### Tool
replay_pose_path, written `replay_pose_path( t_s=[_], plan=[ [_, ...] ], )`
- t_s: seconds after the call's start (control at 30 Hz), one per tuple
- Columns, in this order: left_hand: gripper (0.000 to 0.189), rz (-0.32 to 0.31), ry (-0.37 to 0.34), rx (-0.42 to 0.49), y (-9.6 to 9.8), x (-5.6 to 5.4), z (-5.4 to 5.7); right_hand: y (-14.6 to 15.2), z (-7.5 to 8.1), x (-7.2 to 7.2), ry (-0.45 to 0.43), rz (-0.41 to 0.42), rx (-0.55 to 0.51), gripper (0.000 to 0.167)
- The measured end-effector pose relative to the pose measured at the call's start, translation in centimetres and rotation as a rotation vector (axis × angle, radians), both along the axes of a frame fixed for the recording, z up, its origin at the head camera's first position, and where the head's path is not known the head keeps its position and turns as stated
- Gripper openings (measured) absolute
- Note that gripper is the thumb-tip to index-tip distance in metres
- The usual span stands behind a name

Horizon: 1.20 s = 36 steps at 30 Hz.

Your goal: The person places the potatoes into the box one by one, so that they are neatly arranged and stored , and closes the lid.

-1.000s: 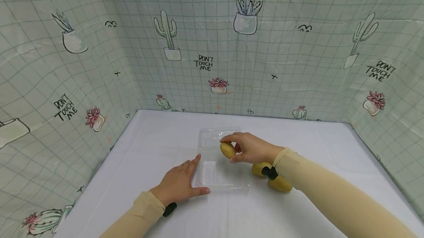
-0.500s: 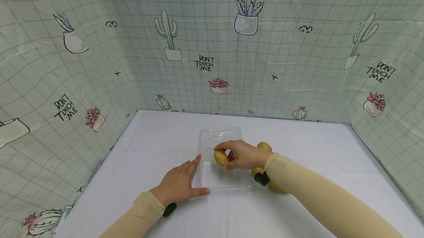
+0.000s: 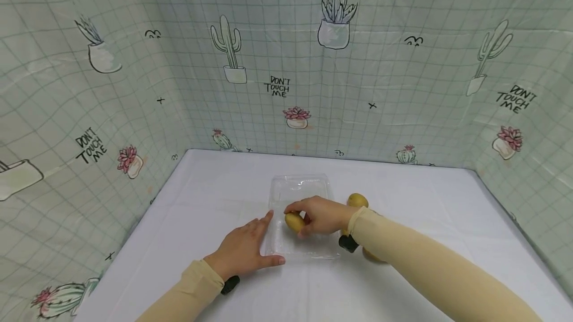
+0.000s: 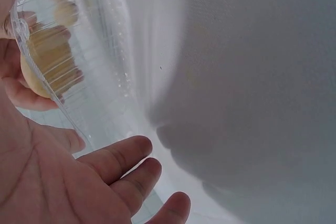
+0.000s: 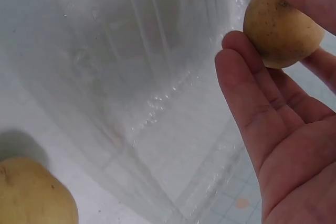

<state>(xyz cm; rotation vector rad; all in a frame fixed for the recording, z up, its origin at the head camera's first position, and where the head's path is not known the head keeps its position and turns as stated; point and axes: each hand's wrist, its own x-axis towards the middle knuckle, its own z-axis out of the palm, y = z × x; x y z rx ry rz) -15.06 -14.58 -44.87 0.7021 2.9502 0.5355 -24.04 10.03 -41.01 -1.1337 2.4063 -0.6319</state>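
A clear plastic clamshell box lies opened out on the white table. My right hand pinches a yellow-brown potato between thumb and fingers, inside or just above the near half of the box; whether it touches the bottom, I cannot tell. The right wrist view shows this potato and its dark specks close up. My left hand rests along the box's left edge, fingers and thumb spread. Through the ribbed plastic wall, the left wrist view shows the held potato.
Right of the box lies a potato; another potato sits nearer, partly behind my right sleeve. A sliver of yellow shows by the right wrist. Patterned cloth walls the table's back and sides.
My right hand has moved left, nearer and lower with the potato, over the near half of the box. The potato at the back right has come into sight. My left hand stays put.
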Motion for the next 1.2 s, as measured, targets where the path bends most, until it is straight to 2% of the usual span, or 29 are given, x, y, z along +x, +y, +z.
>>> replay_pose_path(
  t_s=[0.37,0.57,0.83,1.2],
  plan=[
    [0.11,0.002,-0.004,0.007,0.23,0.22,0.39,-0.73,-0.57,0.24,0.03,0.05,0.059,0.058],
    [0.11,-0.003,0.011,0.0,0.21,0.23,0.38,-0.98,-0.44,0.17,0.1,0.078,0.099,0.051],
    [0.11,-0.006,0.002,0.003,0.19,0.26,0.41,-0.83,-0.21,0.61,0.181,0.07,0.2,0.056],
    [0.109,-0.008,0.011,0.017,0.22,0.28,0.29,-0.84,-0.83,0.34,0.147,0.02,0.167,0.049]
  ],
)
